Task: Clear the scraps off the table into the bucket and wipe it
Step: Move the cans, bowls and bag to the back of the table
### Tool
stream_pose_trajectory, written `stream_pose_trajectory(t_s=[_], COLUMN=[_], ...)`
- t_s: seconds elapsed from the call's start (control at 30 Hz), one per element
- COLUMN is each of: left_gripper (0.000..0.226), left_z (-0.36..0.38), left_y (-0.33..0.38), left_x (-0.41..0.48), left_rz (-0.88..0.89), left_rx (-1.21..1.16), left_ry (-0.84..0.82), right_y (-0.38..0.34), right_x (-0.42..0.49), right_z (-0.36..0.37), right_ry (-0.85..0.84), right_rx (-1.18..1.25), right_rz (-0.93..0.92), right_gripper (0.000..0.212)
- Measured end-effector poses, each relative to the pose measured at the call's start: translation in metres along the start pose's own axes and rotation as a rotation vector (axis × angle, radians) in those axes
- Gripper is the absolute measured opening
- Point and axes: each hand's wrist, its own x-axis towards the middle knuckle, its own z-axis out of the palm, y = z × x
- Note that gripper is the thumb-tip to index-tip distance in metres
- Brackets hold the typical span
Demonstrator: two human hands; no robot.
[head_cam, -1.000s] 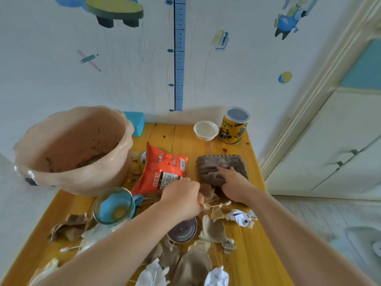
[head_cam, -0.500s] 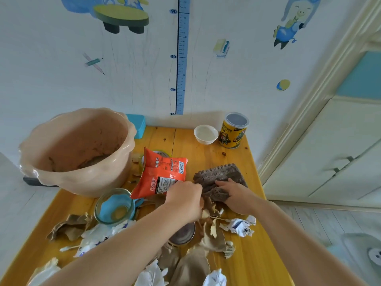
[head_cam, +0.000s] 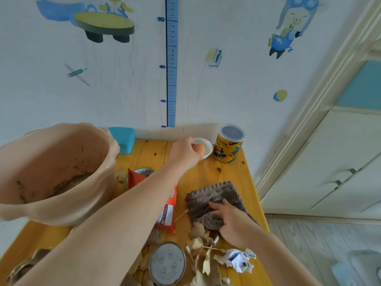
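Observation:
A large beige bucket (head_cam: pixel 61 205) stands at the left of the yellow wooden table (head_cam: pixel 235 174). My left hand (head_cam: pixel 182 152) reaches to the far side and is shut on a small round orange-brown thing (head_cam: pixel 199 149) just over a white bowl (head_cam: pixel 208 148). My right hand (head_cam: pixel 233 220) presses down on a brown knitted cloth (head_cam: pixel 214 193), bunching its near edge. Dry brown scraps (head_cam: pixel 201 243), a crumpled paper (head_cam: pixel 237 259) and thin sticks lie at the near side. An orange snack bag (head_cam: pixel 168 211) lies partly under my left forearm.
A yellow tin with a clear lid (head_cam: pixel 228 145) stands at the far right corner. Against the wall beside the bucket sits a blue box (head_cam: pixel 122 138). A round metal can (head_cam: pixel 167 263) rests among the near scraps. The table's right edge drops to the floor by white cabinets (head_cam: pixel 329 172).
My left hand left the pile by the snack bag and stretched forward to the white bowl, holding the orange-brown thing. The right hand stayed on the cloth. The view tipped forward.

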Motion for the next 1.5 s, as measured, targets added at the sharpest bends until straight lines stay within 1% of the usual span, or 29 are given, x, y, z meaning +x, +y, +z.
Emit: stream_pose_trajectory(t_s=[0.07,0.13,0.23,0.37,0.47,0.6,0.73,0.87,1.03,1.1,1.23,1.33,1.4,1.43,1.47,1.5], left_gripper=[0.037,0.034,0.032,0.023,0.026,0.036,0.031,0.035,0.034,0.033,0.022,0.018,0.022,0.028,0.038,0.052], left_z=[0.011,0.021,0.033,0.044,0.051,0.054,0.052,0.042,0.022,0.012,-0.011,-0.035,-0.052,-0.058,-0.063,-0.068], left_y=[0.0,0.0,-0.003,-0.006,-0.008,-0.012,-0.013,-0.007,0.01,0.019,0.028,0.015,0.0,-0.009,-0.016,-0.023], left_x=[0.018,0.033,0.053,0.073,0.078,0.078,0.074,0.066,0.042,0.022,-0.03,-0.073,-0.099,-0.108,-0.115,-0.119], left_rz=[0.01,0.035,0.062,0.087,0.117,0.11,0.113,0.164,0.243,0.288,0.41,0.451,0.443,0.43,0.407,0.38], left_rx=[-0.031,-0.014,0.056,0.171,0.283,0.353,0.446,0.418,0.218,0.139,0.089,0.071,0.138,0.204,0.313,0.472], left_ry=[0.019,0.037,0.042,0.044,0.013,0.013,-0.01,-0.002,0.07,0.074,0.017,0.07,0.056,0.011,-0.056,-0.143], right_y=[0.003,0.004,0.005,0.003,0.003,0.003,0.004,0.005,-0.002,-0.008,-0.023,-0.031,-0.033,-0.032,-0.032,-0.032], right_x=[0.001,0.001,0.005,0.005,0.005,0.007,0.008,0.01,0.009,0.005,-0.006,-0.02,-0.029,-0.033,-0.036,-0.037], right_z=[0.003,0.003,0.003,0.001,0.0,0.001,0.003,0.002,-0.006,-0.008,-0.008,0.004,0.012,0.011,0.006,-0.003], right_ry=[-0.003,-0.013,-0.029,-0.053,-0.053,-0.06,-0.051,-0.071,-0.098,-0.093,-0.094,-0.1,-0.091,-0.07,-0.026,0.047], right_rx=[-0.013,-0.021,-0.012,-0.038,-0.032,-0.041,-0.027,-0.004,-0.013,-0.013,-0.027,-0.01,0.057,0.119,0.185,0.257], right_rz=[-0.035,-0.049,-0.044,-0.058,-0.051,-0.056,-0.052,-0.047,0.003,0.019,0.064,0.064,0.054,0.041,0.042,0.07], right_gripper=[0.069,0.07,0.072,0.075,0.075,0.076,0.074,0.07,0.066,0.064,0.063,0.064,0.057,0.048,0.036,0.024])
